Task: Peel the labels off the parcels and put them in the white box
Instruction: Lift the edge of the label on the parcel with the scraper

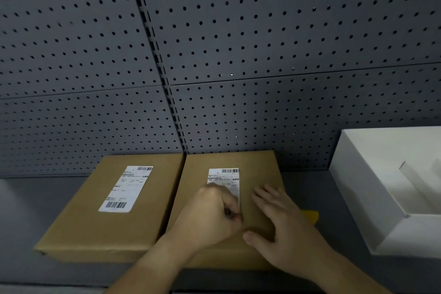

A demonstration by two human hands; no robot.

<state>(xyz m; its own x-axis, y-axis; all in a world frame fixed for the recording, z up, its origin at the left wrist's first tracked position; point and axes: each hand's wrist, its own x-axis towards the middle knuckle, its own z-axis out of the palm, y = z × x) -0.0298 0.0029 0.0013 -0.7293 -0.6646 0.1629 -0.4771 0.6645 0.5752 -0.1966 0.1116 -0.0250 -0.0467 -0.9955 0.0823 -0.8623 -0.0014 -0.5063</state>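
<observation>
The person's left hand (212, 212) is curled, its fingertips pinched on the lower corner of a white printed shipping label (225, 180) stuck to the top of a flat brown cardboard parcel (257, 167). The lower part of that label is hidden behind the knuckles; its upper part, with a barcode, lies flat on the cardboard. The right hand (281, 219) rests palm-down and spread on the same parcel, just right of the label, fingers open and holding nothing.

Touching this parcel on its left lies a second flat brown cardboard parcel (90, 217) with its own white barcode label (126, 188) fully stuck down and untouched. Both rest on a grey worktop (23, 198). To the right, near the parcels but apart from them, stands an open white cardboard box (353, 188). A small yellow object (311, 216) shows beside the right wrist. Behind everything rises a grey perforated pegboard wall (238, 31).
</observation>
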